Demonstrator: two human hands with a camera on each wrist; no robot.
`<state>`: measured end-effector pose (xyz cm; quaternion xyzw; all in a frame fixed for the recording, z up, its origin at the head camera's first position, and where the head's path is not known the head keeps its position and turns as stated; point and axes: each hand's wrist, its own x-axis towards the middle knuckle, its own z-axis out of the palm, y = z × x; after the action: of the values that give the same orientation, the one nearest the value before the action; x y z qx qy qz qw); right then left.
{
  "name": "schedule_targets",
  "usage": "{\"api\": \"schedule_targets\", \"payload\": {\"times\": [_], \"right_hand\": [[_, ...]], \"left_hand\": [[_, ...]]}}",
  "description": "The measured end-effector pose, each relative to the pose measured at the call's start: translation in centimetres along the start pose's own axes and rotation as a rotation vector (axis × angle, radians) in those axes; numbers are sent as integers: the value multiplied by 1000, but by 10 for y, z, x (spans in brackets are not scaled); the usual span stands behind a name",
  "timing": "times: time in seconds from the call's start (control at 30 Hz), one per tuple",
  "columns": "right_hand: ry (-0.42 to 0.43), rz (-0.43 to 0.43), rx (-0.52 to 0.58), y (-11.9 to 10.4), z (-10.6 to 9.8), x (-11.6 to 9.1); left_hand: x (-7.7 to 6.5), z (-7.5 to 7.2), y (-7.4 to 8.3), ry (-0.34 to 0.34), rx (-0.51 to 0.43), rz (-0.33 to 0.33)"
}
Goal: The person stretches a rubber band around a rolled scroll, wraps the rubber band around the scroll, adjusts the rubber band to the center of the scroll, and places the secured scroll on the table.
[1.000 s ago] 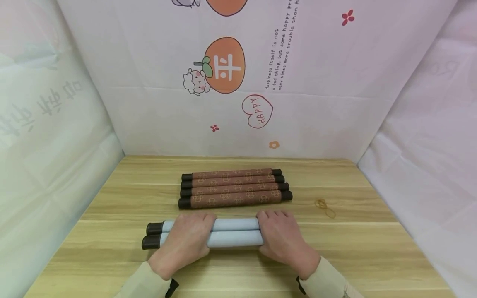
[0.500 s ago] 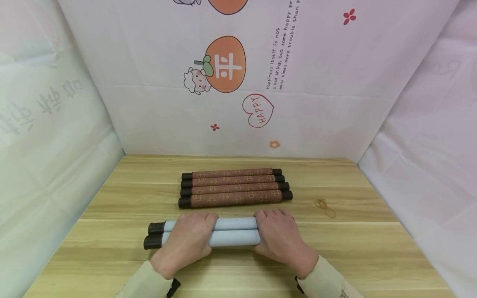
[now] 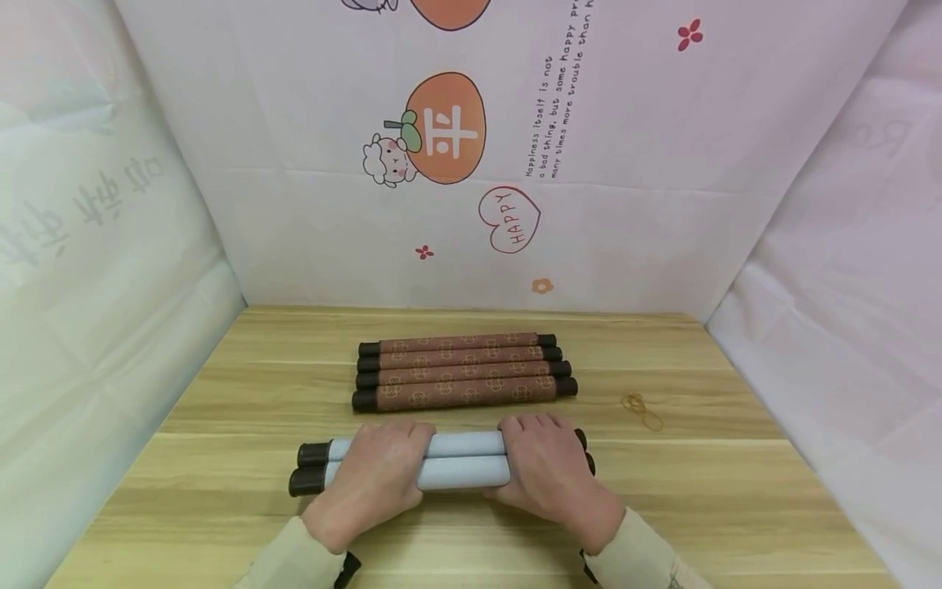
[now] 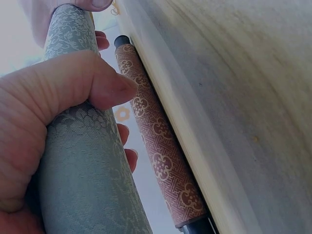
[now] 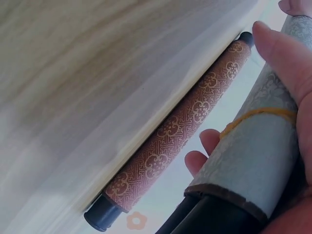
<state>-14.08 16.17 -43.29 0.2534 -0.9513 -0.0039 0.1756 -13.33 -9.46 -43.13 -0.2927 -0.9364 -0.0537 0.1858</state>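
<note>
I have left hand [image 3: 381, 470] and right hand [image 3: 548, 468] gripping the blue scrolls [image 3: 464, 472], long axis left-right, at lower centre.

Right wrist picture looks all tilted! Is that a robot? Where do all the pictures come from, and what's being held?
No robot here! The left grip and right grip are just a person's bare hands. The wide picture comes from a camera worn on the head, looking forward and down. The two tilted close-ups come from small cameras, one on each wrist.

Both hands hold two pale blue rolls with dark ends, side by side. The right wrist picture shows a yellow band across the pale cloth.

On the wood-patterned table, four red-brown rolls lie in a row, and thin yellow loops, perhaps rubber bands, lie off to the right.
</note>
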Motion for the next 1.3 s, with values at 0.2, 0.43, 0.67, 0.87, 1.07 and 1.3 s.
{"api": "schedule_targets", "payload": {"times": [0.2,0.43,0.67,0.87,1.07,1.3], "right_hand": [[-105,14,108,5,-8,0],[-212,30,62,18,-16,2],[-182,23,22,24,-12,-1],[-165,24,27,27,-10,0],[-149,28,32,32,-10,-1],[-114,28,7,31,-10,-3]], "left_hand": [[0,-1,-2,-19,5,-10],[0,-2,-6,-30,-10,-32],[0,-1,-6,-53,-4,-40],[0,-3,-10,-140,-52,-70],[-3,-6,-19,-154,-64,-92],[-4,-3,-20,-76,-29,-63]]}}
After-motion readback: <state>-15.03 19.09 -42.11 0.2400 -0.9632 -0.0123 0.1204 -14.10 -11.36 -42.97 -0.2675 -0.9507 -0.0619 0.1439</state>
